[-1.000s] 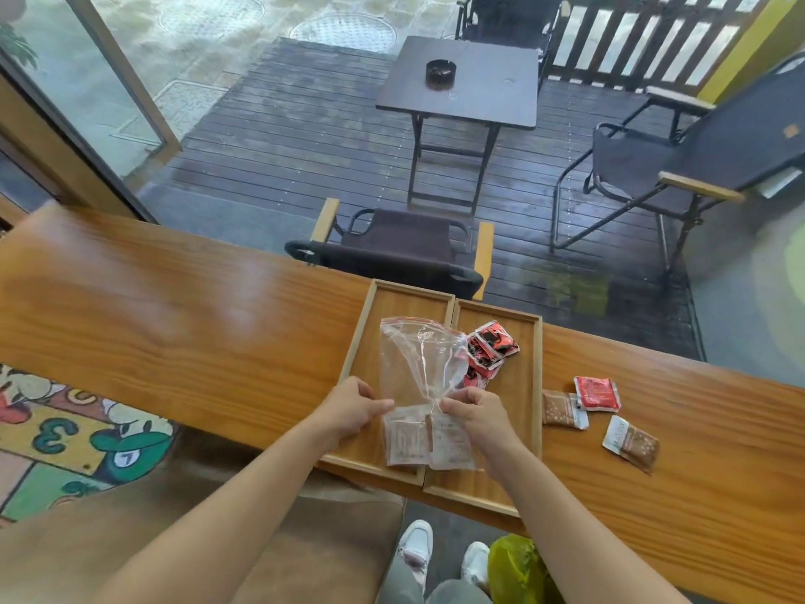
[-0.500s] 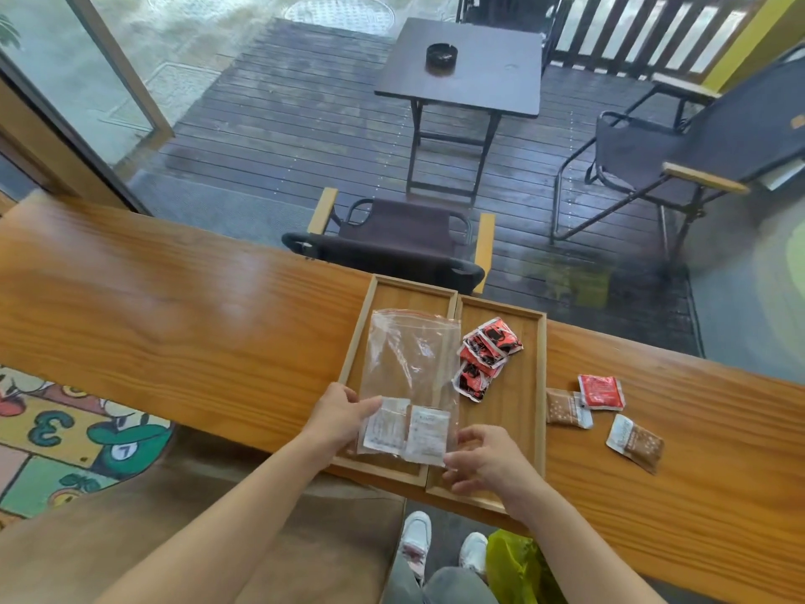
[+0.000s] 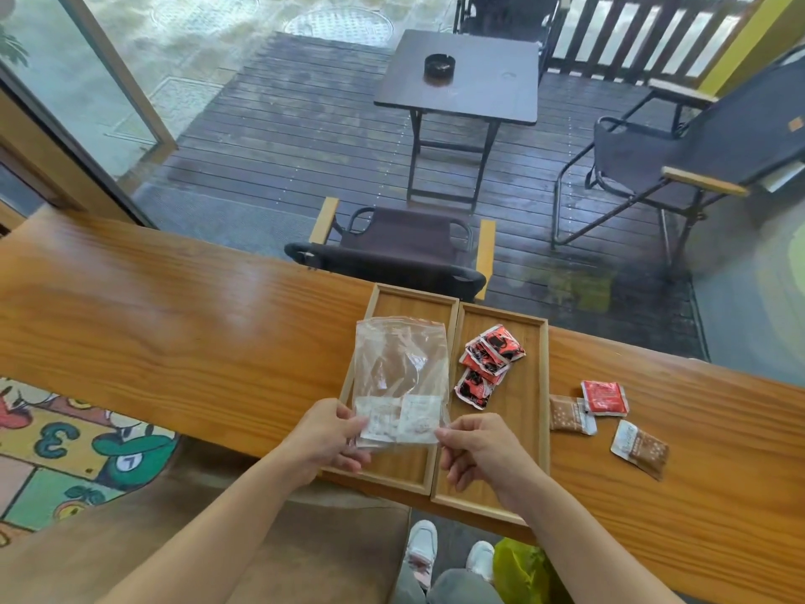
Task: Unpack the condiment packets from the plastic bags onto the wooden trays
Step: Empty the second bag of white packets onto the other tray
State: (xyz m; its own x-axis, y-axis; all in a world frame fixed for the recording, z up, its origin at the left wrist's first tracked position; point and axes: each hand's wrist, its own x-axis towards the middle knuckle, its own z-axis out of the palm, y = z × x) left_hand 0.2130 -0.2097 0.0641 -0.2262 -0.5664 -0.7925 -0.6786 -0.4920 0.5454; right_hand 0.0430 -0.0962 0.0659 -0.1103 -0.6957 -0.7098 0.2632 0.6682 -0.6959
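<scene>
A clear zip plastic bag (image 3: 400,364) lies over the left wooden tray (image 3: 394,300), with white condiment packets (image 3: 403,418) bunched at its near end. My left hand (image 3: 324,438) pinches the bag's near left corner. My right hand (image 3: 477,446) pinches its near right corner. The right wooden tray (image 3: 522,429) holds a small pile of red and black packets (image 3: 490,364).
A red packet (image 3: 604,398) and two brown packets (image 3: 570,420) (image 3: 640,449) lie on the wooden counter (image 3: 174,324) right of the trays. A yellow-green bag (image 3: 522,573) sits on the floor by my shoes. Chairs and a dark table stand beyond the counter.
The bag, held up and bunched a second ago, now lies flat over the left tray. My right hand let go briefly, then took the near right corner again.
</scene>
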